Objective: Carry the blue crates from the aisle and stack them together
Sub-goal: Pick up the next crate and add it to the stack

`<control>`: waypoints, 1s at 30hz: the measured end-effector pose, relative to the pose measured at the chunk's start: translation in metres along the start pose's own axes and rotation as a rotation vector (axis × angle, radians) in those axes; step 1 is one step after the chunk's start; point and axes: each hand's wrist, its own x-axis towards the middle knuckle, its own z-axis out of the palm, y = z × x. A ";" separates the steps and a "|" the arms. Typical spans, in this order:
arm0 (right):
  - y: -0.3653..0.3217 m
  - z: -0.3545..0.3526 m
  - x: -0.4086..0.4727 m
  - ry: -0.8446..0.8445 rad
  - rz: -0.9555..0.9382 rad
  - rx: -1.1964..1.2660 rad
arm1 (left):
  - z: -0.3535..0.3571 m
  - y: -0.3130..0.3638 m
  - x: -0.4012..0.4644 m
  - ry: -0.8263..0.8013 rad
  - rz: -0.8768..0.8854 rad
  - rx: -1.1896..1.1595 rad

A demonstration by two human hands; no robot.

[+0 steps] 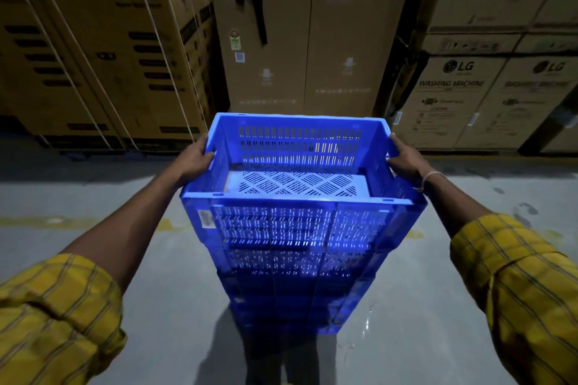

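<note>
The left hand (195, 158) gripped the left rim of the top blue crate (300, 166), fingers curled over its edge, and the right hand (403, 159) held the opposite rim the same way. Between the hands the crate sat on a stack of blue crates (291, 275), apparently four or so deep, standing on the grey floor (156, 306) before cardboard boxes (312, 40).

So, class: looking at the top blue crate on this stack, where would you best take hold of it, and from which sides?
Grip the top blue crate at its two short end walls, just under the rim, coming in from left and right. The long walls are too wide to span. The left hand and right hand already hold it there, level and balanced.
</note>
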 end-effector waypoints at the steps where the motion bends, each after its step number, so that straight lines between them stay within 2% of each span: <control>1: 0.000 -0.002 -0.001 -0.018 -0.003 -0.005 | -0.001 0.000 -0.001 -0.036 -0.015 0.014; 4: 0.002 -0.001 -0.003 -0.063 0.005 -0.105 | 0.004 -0.006 -0.003 -0.078 -0.049 0.094; 12: -0.002 0.013 0.003 0.015 0.014 -0.227 | 0.009 -0.008 0.000 0.048 -0.051 0.189; 17: -0.004 0.016 0.002 0.020 0.006 -0.285 | 0.016 -0.001 -0.004 0.022 -0.002 0.449; 21: -0.008 0.015 -0.009 -0.015 0.031 -0.364 | 0.012 -0.002 -0.007 -0.102 0.025 0.615; 25: -0.016 0.016 -0.033 -0.028 0.033 -0.468 | 0.008 0.007 -0.009 -0.208 0.029 0.596; 30: -0.008 0.025 -0.050 0.084 -0.092 -0.501 | 0.024 -0.003 -0.016 -0.071 0.078 0.560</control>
